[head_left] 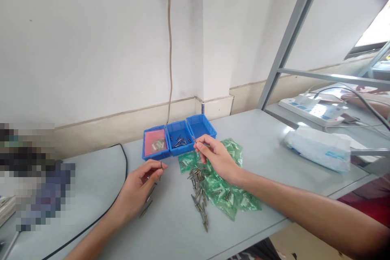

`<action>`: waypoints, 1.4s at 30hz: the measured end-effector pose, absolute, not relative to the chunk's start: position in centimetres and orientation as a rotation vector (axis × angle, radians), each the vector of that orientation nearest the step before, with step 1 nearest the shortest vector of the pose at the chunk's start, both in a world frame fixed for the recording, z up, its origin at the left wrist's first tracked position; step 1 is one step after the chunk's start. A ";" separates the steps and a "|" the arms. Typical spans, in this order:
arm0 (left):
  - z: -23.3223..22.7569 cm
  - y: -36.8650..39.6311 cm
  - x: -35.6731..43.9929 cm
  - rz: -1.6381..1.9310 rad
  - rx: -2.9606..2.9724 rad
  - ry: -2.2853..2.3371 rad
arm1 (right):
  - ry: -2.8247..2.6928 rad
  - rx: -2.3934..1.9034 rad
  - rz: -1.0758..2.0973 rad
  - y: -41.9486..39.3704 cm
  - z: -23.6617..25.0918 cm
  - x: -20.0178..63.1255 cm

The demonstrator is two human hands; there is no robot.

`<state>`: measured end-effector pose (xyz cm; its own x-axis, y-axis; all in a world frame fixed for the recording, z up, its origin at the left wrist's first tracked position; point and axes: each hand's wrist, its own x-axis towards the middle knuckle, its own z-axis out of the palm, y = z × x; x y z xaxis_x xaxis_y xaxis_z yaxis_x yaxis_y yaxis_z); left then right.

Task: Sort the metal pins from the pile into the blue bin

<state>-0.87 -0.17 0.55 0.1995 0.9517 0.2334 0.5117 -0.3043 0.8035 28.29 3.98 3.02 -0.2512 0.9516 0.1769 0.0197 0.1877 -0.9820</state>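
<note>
The left hand (140, 183) rests low over the pale grey table (268, 138), thumb and forefinger pinched on a small dark metal pin (161, 165) that stands nearly upright at the fingertips. A few more thin metal pins (148, 202) lie on the table just under that hand. The right hand (216, 158) hovers further back, fingers curled, pinching another slim metal pin (198, 142) just in front of the row of three small blue plastic bins (179, 137). The middle bin holds loose dark pins, and the left one holds a pink sheet with pale small parts on it. Below the right hand a loose heap of short metal pins (199, 191) lies scattered beside crumpled green plastic bags (227, 195). A black cable (122, 178) curves across the table past the left wrist. A white wrapped packet (319, 146) lies well apart at the right.
</note>
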 end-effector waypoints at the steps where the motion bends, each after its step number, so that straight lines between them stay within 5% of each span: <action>1: 0.5 -0.2 -0.8 0.985 1.862 1.355 | -1.505 -0.973 1.227 3.9 3.1 28.3; 24: 0.0 -0.1 -1.1 0.952 1.511 1.258 | -1.495 -0.928 1.243 4.0 2.7 28.2; 42: -1.1 -0.4 -0.6 0.942 1.962 1.300 | -1.555 -0.838 1.314 3.4 3.0 28.3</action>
<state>-0.63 -0.39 -1.07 0.2691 0.9348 0.2319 0.5114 -0.3427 0.7880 28.34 3.40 2.98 -0.3598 0.9093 0.2090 -0.0542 0.2032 -0.9776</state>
